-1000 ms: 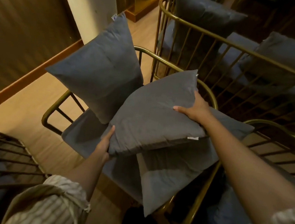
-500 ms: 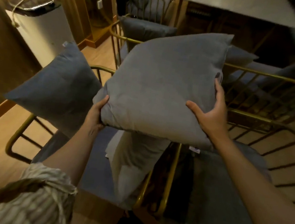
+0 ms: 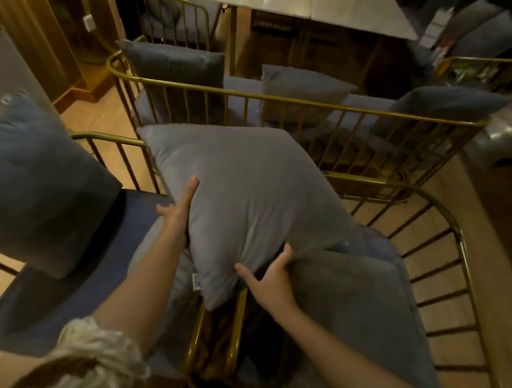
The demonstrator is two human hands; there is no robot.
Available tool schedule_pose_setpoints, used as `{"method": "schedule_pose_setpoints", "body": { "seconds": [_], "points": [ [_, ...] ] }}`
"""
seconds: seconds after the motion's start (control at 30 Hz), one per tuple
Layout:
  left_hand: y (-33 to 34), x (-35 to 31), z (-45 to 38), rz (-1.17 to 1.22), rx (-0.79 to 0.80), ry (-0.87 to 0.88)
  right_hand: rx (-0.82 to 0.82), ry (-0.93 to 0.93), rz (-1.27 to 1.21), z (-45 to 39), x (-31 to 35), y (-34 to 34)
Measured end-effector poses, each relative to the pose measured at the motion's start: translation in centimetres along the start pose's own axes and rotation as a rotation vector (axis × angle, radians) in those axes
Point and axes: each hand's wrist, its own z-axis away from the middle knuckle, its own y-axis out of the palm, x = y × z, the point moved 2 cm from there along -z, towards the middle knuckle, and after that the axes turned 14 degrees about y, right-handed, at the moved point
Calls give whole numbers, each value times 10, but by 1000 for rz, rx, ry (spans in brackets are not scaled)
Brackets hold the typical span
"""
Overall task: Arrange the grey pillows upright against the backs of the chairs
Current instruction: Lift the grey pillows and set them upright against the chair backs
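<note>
Warm wooden floor (image 3: 459,191) and gold wire-frame chairs (image 3: 452,248) fill a dim lounge, a pale stone-topped table (image 3: 308,2) behind. Both hands grip a soft grey pillow (image 3: 248,193) over the gap between two chairs: left hand (image 3: 179,213) flat along its edge, fingers together; right hand (image 3: 270,278) pinching its lower corner, fingers spread. Other pillows (image 3: 26,183) stand nearby.

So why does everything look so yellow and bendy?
Head view: dim warm lamplight tints everything amber; the wide lens bows the gold metal chair rail; glare spots the pale marble tabletop; the dark grey pillow at left is motion-blurred.
</note>
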Motion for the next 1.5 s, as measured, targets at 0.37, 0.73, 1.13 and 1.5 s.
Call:
{"method": "schedule_pose_setpoints", "body": {
  "seconds": [0.37,0.73,1.13,1.5],
  "points": [
    [2,27,-40,-614,-15,361,-84,40,185,-85,13,-63],
    [0,22,-98,-661,-49,356,-540,302,64,-173,51,-136],
    [14,23,-71,-723,-6,625,70,542,-220,-207,0,-170],
    [172,58,34,-483,206,583,-154,306,-543,-199,-56,-332]
  ]
}}
